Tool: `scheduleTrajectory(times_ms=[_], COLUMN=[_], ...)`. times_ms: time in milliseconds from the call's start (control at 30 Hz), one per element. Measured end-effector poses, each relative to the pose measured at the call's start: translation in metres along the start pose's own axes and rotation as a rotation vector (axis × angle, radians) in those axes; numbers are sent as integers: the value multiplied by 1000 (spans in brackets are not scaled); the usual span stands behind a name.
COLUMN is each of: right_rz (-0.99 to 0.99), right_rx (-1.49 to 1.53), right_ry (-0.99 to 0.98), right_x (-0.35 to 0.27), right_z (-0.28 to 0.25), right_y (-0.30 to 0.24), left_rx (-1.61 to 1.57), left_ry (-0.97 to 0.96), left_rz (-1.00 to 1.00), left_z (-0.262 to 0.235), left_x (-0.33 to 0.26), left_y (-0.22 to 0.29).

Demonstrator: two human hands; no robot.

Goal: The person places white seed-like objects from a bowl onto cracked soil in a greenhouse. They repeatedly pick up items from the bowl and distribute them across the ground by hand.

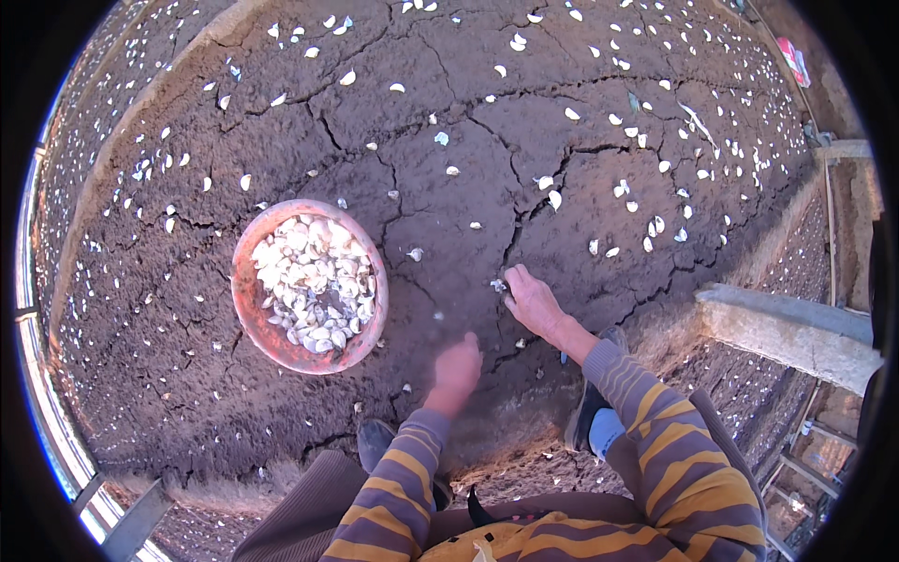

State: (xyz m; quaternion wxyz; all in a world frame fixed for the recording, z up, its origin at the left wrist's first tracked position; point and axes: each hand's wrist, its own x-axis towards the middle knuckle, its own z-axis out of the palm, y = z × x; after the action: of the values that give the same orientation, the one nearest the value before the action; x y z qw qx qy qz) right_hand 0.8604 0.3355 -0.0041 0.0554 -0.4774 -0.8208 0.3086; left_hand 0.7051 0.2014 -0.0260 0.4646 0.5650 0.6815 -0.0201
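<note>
Resting at the tips of the right hand point(536, 304), whose fingers bunch narrowly, a pale garlic clove point(497, 285) may be pinched or merely touched; one cannot tell which. Left of those fingers and lower in view, the left hand point(456, 373) is blurred, its finger spread and any hold unclear. Farther left sits a reddish bowl point(245, 300) of garlic cloves point(318, 272). Beyond the fingertips, cracked soil point(449, 201) carries scattered cloves point(555, 199). A loose pinch could drop the clove askew; a hasty leftward sweep might tip the bowl.
</note>
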Motion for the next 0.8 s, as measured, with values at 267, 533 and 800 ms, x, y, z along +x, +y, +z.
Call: scheduleTrajectory(times_ms=[267, 533, 800], right_rz=[98, 21, -88], right_rx=[131, 73, -118], right_ry=[90, 96, 61], right_x=[4, 6, 8], right_z=[-2, -1, 15], right_y=[-6, -6, 1], left_rx=[-692, -1552, -1699], left_ry=[164, 51, -3], left_rz=[-199, -342, -273], left_z=[-2, -48, -46], left_x=[24, 27, 34], left_y=[-21, -2, -9])
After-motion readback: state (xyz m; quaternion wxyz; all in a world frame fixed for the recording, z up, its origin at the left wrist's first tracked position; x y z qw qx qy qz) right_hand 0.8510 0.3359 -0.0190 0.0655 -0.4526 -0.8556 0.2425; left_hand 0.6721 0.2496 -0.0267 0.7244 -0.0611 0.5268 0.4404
